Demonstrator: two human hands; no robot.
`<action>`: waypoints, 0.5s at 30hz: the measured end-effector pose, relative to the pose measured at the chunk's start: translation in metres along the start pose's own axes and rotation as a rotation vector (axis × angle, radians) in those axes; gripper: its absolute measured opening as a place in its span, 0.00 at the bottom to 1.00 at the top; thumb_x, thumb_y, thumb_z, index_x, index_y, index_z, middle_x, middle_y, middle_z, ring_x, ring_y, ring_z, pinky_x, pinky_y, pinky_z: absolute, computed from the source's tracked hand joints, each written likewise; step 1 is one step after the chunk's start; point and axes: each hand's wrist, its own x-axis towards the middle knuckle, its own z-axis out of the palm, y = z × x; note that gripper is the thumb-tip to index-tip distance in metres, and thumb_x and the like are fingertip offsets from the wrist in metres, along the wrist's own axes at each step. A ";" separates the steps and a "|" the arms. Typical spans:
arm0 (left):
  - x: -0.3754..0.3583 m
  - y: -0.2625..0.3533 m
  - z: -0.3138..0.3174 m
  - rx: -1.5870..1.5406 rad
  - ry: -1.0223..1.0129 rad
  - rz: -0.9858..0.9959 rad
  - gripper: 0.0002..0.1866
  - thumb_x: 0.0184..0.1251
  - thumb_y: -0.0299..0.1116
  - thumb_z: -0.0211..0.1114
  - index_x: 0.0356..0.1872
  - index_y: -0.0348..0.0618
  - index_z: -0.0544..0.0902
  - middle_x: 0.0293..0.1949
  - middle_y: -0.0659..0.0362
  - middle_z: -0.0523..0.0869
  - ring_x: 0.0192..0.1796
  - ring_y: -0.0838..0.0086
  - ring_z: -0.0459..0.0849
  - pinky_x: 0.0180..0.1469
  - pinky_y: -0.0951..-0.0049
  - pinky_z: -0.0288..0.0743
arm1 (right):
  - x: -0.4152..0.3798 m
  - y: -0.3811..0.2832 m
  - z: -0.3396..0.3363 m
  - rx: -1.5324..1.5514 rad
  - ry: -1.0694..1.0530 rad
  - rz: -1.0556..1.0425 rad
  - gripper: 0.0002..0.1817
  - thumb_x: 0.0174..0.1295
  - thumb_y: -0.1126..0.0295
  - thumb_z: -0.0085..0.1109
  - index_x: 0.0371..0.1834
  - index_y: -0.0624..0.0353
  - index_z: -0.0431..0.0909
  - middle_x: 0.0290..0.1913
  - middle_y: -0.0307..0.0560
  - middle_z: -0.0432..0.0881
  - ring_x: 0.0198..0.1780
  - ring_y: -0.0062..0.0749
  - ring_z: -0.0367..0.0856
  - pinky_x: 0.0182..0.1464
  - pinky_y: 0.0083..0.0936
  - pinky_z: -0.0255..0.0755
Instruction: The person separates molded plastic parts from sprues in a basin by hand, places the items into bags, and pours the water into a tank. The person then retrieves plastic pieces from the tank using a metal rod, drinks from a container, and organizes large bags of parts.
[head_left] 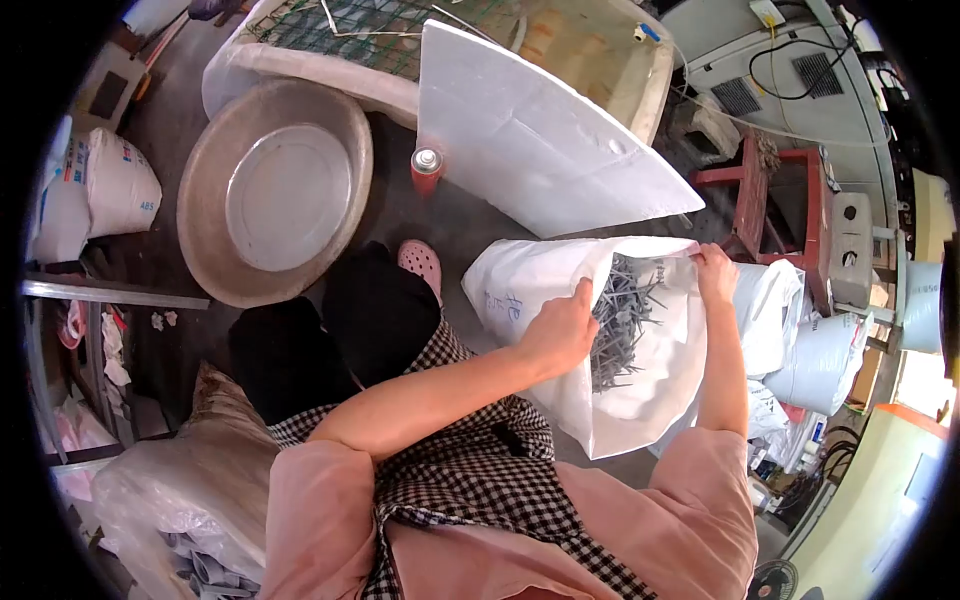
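A white sack (535, 275) with blue handwriting on its side stands in front of me, its mouth spread wide. Inside lies a heap of thin, spiky grey pieces (622, 335) that look like molded plastic parts. My left hand (562, 325) is closed on the near-left rim of the sack. The far-right rim is pinched between the fingers of my right hand (714, 272). The lower part of the sack's contents is hidden by its wall and my left hand.
A large round metal basin (205, 190) leans at the left. Behind the sack, a white board (530, 130) stands against a water tub (330, 75), near a spray can (426, 172). A red stool (750, 195) and white bags (815, 365) are right; a plastic bag (190, 490) sits lower left.
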 end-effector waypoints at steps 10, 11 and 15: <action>0.015 -0.003 0.002 -0.020 0.029 0.023 0.20 0.58 0.26 0.54 0.47 0.22 0.62 0.24 0.36 0.77 0.31 0.43 0.78 0.34 0.51 0.70 | 0.020 0.000 -0.003 0.038 0.021 -0.015 0.06 0.51 0.67 0.55 0.28 0.57 0.76 0.32 0.48 0.76 0.36 0.49 0.76 0.36 0.41 0.68; 0.017 -0.005 0.004 -0.031 0.045 0.024 0.20 0.58 0.26 0.54 0.48 0.21 0.63 0.24 0.36 0.78 0.31 0.43 0.78 0.35 0.51 0.70 | 0.023 -0.003 -0.005 0.061 0.018 -0.026 0.06 0.51 0.67 0.55 0.28 0.57 0.76 0.32 0.48 0.76 0.37 0.49 0.76 0.37 0.41 0.68; 0.020 -0.008 0.006 0.021 0.057 0.040 0.22 0.59 0.28 0.56 0.51 0.23 0.63 0.25 0.37 0.78 0.31 0.43 0.79 0.36 0.52 0.71 | 0.030 -0.001 0.001 0.104 0.035 0.011 0.07 0.51 0.65 0.56 0.30 0.55 0.78 0.34 0.48 0.78 0.38 0.47 0.78 0.39 0.39 0.70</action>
